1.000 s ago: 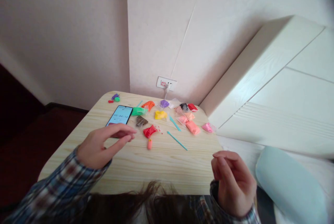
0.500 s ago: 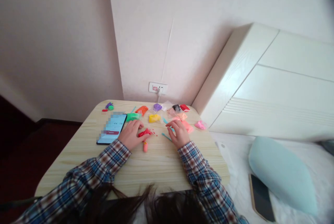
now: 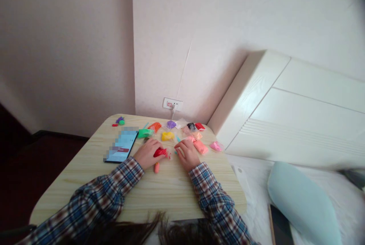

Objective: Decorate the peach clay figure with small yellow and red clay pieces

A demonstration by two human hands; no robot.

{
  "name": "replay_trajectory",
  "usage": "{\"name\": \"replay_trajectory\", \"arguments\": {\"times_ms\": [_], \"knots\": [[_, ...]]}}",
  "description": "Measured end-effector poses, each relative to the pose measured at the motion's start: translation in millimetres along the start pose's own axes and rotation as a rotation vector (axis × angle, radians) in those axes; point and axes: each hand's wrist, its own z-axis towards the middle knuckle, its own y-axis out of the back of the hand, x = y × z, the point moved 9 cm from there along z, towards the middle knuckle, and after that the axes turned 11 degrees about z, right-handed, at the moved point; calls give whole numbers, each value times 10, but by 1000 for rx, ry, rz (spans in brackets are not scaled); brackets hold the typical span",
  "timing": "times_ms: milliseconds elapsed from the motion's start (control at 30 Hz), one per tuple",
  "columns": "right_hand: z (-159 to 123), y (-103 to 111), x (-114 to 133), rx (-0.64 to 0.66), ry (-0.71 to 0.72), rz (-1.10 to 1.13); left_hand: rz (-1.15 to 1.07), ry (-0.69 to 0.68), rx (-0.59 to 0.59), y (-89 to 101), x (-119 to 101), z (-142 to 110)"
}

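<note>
My left hand point(image 3: 149, 154) rests on the table with its fingers curled round a clear bag of red modelling clay point(image 3: 161, 152). Just below that hand lies a small coral-pink clay piece point(image 3: 156, 167) with a yellow bit at its top. My right hand point(image 3: 187, 155) hovers low to the right of the red clay, its fingers bent and a little apart. A blue modelling tool point(image 3: 176, 152) peeks out by its fingertips, the rest hidden beneath the hand. Behind the hands sit bags of yellow clay point(image 3: 167, 136), green clay point(image 3: 145, 133) and coral clay point(image 3: 200, 147).
A lit phone point(image 3: 125, 150) lies left of my left hand. Orange point(image 3: 154, 127), purple point(image 3: 171, 124) and pink clay point(image 3: 216, 146) line the back and right. Small shaped clay pieces point(image 3: 121, 122) sit at the back left. A wall socket point(image 3: 172, 104) holds a plug.
My head view has tilted up slightly. My left fingers have closed more around the red clay bag. My right hand has moved left toward it, covering more of the blue tool.
</note>
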Motion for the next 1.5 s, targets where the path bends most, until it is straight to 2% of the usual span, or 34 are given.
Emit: {"name": "replay_trajectory", "arguments": {"times_ms": [133, 267, 467, 700, 900, 1200, 1333, 1500], "knots": [[-47, -49, -63, 24, -1, 13, -8, 8, -11, 10, 57, -45], [-87, -92, -128, 47, -10, 21, -13, 52, -76, 71, 152, -56], [-84, -208, -96, 132, -25, 48, -39, 112, -150, 121, 271, -59], [-48, -318, -64, 190, -116, 94, -84, 95, -169, 129, 220, -67], [-30, -333, -104, 177, -172, 130, -117, 88, -191, 175, 155, -74], [-4, -208, -148, 76, -140, 217, -153, 128, -228, 196, 185, -93], [-13, -171, -153, 49, -132, 284, -145, 154, -210, 147, 244, -103], [-43, -153, -135, 17, -125, 337, -82, 156, -143, -1, 316, -118]]}}
